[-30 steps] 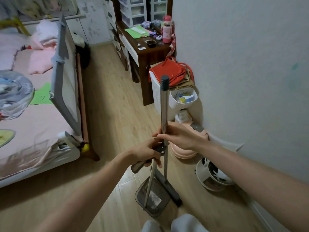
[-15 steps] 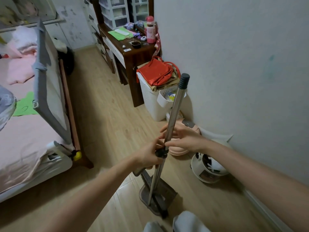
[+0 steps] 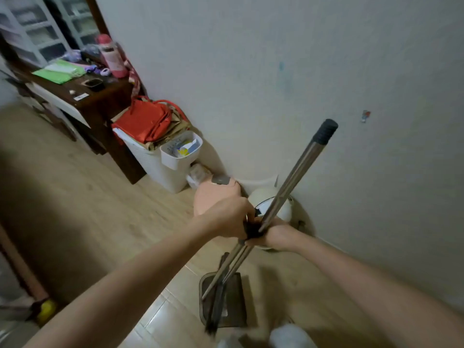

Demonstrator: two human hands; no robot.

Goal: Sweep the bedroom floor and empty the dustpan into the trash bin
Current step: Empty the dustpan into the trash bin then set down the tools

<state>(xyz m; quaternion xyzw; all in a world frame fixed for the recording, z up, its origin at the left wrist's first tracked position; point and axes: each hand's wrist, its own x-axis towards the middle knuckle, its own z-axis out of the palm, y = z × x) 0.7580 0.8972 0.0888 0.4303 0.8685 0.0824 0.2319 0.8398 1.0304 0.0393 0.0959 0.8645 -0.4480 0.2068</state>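
A broom with a steel pole [image 3: 293, 177] and a black end cap leans to the upper right, toward the wall. Its dark brush head [image 3: 213, 317] sits at the dark dustpan [image 3: 236, 300] on the floor in front of my feet. My left hand [image 3: 227, 217] grips the black grip of the dustpan's thin metal handle. My right hand [image 3: 277, 236] holds the broom pole just beside it; the two hands touch. A pink lidded bin [image 3: 213, 197] stands right behind my left hand, partly hidden by it.
A white round container [image 3: 276, 199] sits against the wall behind the pole. A white basket [image 3: 150, 159] topped with a red bag [image 3: 145, 121] and a clipped-on caddy [image 3: 180, 151] stands beside a dark wooden desk [image 3: 100, 101]. The wall is close on the right.
The view has swung right, so the bed is almost out of sight. The broom pole has tilted further right toward the wall, and my hands have drawn together over the dustpan.
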